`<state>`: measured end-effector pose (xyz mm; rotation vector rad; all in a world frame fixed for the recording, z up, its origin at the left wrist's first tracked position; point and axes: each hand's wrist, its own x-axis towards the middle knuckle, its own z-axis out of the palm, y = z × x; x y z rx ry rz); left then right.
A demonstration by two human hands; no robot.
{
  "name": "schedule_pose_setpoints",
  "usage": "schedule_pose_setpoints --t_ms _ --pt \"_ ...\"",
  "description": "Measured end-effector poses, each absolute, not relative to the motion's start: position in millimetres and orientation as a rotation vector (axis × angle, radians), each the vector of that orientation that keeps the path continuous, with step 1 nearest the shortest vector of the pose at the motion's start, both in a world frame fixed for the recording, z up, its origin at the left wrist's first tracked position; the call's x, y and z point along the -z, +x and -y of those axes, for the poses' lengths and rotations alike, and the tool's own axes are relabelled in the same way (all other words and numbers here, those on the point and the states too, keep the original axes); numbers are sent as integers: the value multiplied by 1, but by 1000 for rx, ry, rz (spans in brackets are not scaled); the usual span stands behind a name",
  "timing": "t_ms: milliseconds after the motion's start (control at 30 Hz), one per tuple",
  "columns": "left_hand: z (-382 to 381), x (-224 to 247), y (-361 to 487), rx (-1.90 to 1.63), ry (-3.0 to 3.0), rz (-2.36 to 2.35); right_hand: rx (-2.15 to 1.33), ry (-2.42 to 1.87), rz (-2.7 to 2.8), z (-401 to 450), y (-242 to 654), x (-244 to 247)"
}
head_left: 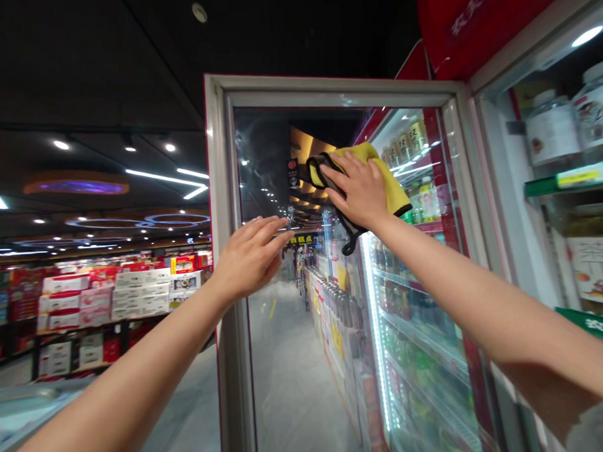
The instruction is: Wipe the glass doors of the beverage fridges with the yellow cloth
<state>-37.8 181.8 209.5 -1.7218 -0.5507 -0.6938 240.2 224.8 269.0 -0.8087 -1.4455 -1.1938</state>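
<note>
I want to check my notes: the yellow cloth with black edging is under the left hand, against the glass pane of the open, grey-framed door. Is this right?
Not quite: the yellow cloth with black edging is under the right hand, not the left hand, as the head view shows. It is indeed against the glass pane of the open, grey-framed door.

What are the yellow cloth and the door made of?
The cloth looks like soft, fuzzy microfiber: it folds floppily, with dark edging. The door's pane seems smooth, shiny glass, see-through with reflections; its frame looks like satiny gray metal, maybe aluminum.
</note>
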Motion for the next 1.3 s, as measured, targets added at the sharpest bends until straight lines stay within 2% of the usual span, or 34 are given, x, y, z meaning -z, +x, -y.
schedule_pose_setpoints --t_ms 133,267,433,567,700,800,933,1033,1167,1300 --pt "-182 -223 -33 845 -1651 622 1067 -882 1215 -233 243 -289" --pt "-183 -226 -30 858 -1623 641 1040 -879 1170 -237 196 -313" --pt "-182 -247 -28 871 -1558 711 1197 -718 1478 -221 178 -285" --pt "-180 -262 -21 975 -1497 829 1114 -772 1377 -215 188 -286" --pt "-180 -256 -19 998 -1463 825 1028 -807 1281 -215 154 -308" --pt "-180 -250 -22 1040 -1451 795 1093 -714 1457 -213 137 -305" --pt "-181 -246 -29 1087 -1488 708 1205 -539 1740 -214 163 -292" --pt "-182 -244 -33 1118 -1510 629 1170 -547 1684 -213 172 -306" --pt "-182 -242 -35 1174 -1485 565 1026 -709 1469 -203 127 -337" --pt "-177 -239 -33 1215 -1476 571 1076 -695 1599 -194 94 -325"
